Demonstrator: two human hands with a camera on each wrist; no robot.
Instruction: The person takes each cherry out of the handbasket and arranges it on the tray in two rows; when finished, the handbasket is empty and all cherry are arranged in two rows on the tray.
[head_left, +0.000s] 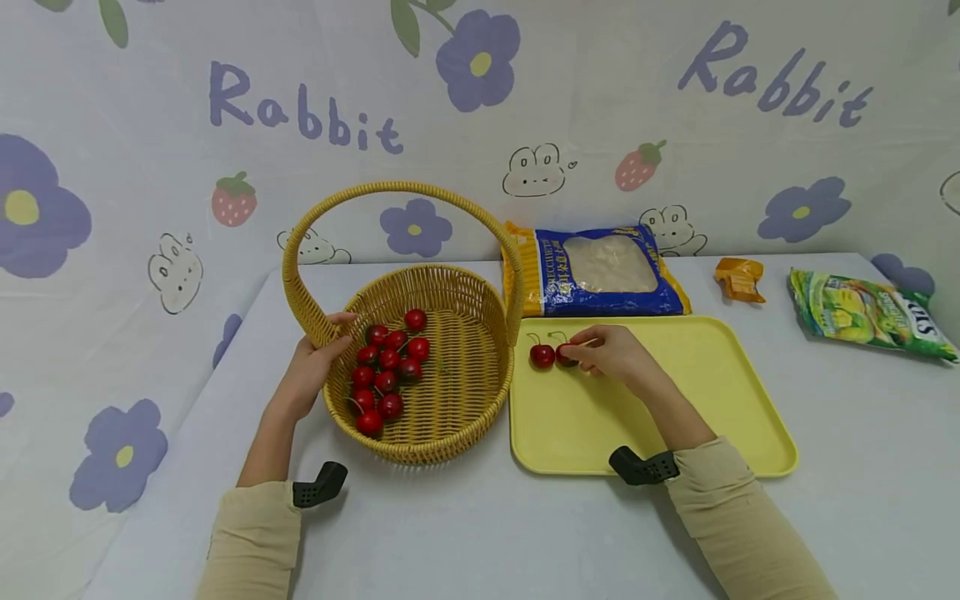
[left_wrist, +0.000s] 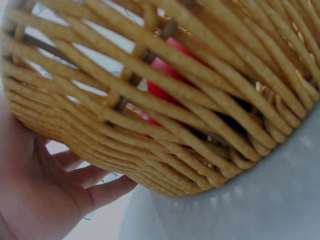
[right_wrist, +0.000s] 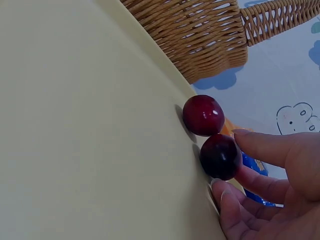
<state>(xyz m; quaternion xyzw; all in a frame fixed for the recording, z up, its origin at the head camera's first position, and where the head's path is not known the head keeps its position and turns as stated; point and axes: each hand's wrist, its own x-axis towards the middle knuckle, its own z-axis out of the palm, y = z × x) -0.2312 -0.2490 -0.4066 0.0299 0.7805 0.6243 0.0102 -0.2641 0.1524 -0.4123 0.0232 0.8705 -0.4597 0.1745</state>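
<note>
A round wicker basket with a tall arched handle stands left of the yellow tray. Several red cherries lie in its left half. My left hand grips the basket's left rim at the foot of the handle; the left wrist view shows its fingers against the outer weave. Two cherries sit side by side at the tray's upper left. My right hand pinches the right-hand dark cherry between thumb and fingers, and the other cherry touches it.
Behind the tray lies a blue and yellow pasta bag. A small orange packet and a green snack bag are at the back right. A patterned cloth hangs behind the white table.
</note>
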